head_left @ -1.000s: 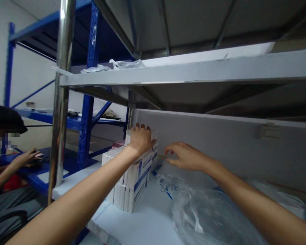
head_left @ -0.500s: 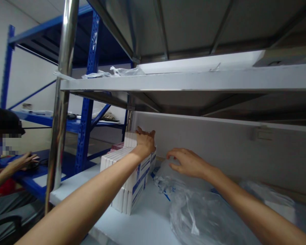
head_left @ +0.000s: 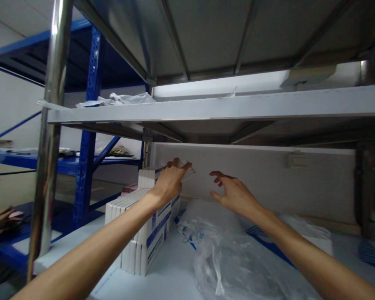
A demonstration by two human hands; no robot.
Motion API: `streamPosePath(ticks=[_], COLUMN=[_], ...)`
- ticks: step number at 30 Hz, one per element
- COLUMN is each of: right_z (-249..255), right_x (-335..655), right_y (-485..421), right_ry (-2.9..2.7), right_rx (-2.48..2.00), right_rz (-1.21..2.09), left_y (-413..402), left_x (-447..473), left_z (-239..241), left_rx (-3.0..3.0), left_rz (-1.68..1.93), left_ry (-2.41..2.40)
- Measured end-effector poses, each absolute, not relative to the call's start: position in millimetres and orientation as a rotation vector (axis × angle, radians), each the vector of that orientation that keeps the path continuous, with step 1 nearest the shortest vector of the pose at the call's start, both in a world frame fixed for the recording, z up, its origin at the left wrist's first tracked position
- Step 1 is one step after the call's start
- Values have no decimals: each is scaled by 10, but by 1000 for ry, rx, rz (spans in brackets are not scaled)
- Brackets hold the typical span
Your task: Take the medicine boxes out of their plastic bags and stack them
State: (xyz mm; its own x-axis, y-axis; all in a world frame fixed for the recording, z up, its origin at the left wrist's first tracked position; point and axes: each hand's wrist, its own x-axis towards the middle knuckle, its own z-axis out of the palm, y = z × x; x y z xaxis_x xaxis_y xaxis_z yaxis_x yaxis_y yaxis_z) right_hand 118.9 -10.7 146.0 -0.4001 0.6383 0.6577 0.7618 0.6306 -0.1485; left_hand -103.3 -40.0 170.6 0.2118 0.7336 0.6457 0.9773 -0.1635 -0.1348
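Note:
My left hand point(head_left: 170, 182) reaches to the far end of a row of white-and-blue boxes point(head_left: 150, 235) standing on the white shelf point(head_left: 171, 277). Its fingers curl over the top edge of the rearmost white box point(head_left: 188, 171), close to the back wall. To the right, my right hand point(head_left: 233, 195) hovers with fingers spread and nothing in it. It is just above a crumpled clear plastic bag point(head_left: 231, 258) and a short way from the box.
A grey upper shelf point(head_left: 206, 109) hangs low overhead, with more plastic wrap point(head_left: 118, 99) on it. A steel post point(head_left: 48, 158) and a blue rack upright point(head_left: 85, 166) stand at left. Another person's hand point(head_left: 1, 216) rests on a blue surface at far left.
My view has swung right and slightly up. My left hand moved from the top of the row to the rearmost box's edge. My right hand rose off the bag and spread its fingers.

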Motion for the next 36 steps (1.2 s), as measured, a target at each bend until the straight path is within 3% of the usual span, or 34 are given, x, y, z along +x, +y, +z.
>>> streamPosePath(ticks=[5, 9, 13, 15, 21, 25, 30, 36], right_z=[1322, 1236, 1270, 1295, 1232, 1185, 1286, 1287], right_x=[1686, 2016, 2249, 2352, 2553, 2638, 2751, 2524], right_y=[15, -240, -573, -649, -654, -832, -1211, -1226], right_ry=[-2022, -2040, -1982, -2016, -2097, -2028, -2046, -2098], right_rx=[-865, -636, -683, -757, -766, -783, -1151, -1393], right_rz=[86, -249, -510, -384, 534, 655, 236, 40], left_y=[-620, -655, -707, -749, -731, -589, -491, -400], left_x=[-1083, -1014, -864, -787, -566, -441, -299, -292], left_z=[1473, 1242, 1201, 1243, 1355, 1299, 1143, 1023], left_rx=[-2249, -2095, -2085, -2264, -2967, -3334, -3805, -3731], left_rz=[-882, -825, -831, -940, -1544, -1870, -1366, -1004], left_ry=[-948, -441, -297, -350, -672, -733, -702, -696])
